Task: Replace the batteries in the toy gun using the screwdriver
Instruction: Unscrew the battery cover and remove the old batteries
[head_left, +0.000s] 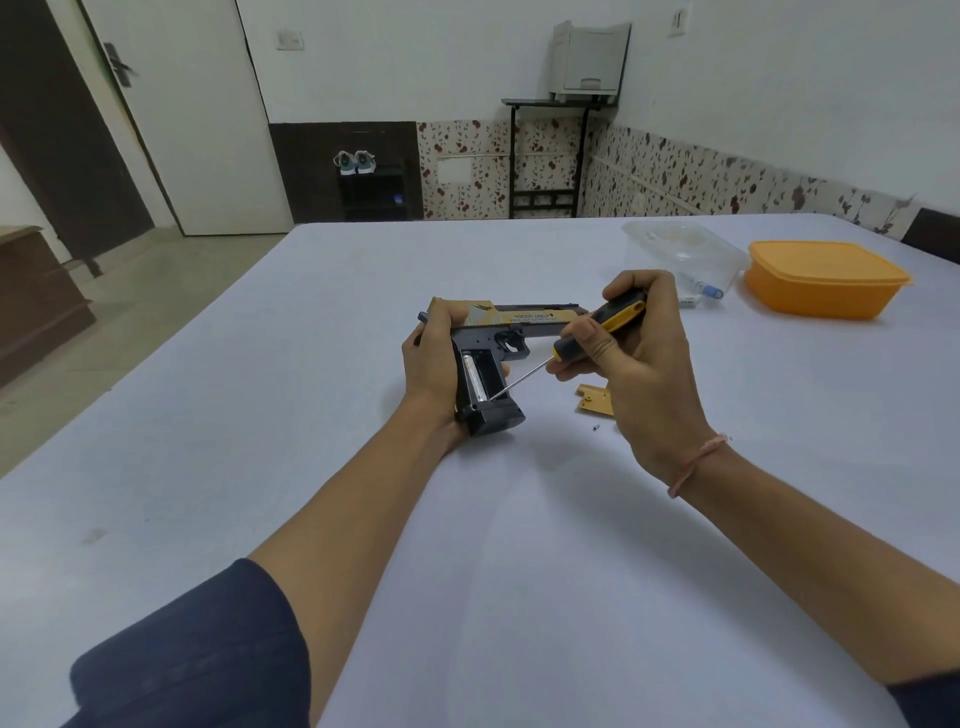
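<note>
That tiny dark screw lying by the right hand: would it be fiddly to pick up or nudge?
The screw looks tiny beside the right hand, so it is probably very light and needs a fingertip pinch. If nudged it may roll, though the cloth-covered table would likely slow it.

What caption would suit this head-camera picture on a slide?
Left hand grips the toy gun while the right hand pokes the screwdriver tip at the battery in its open compartment.
</note>
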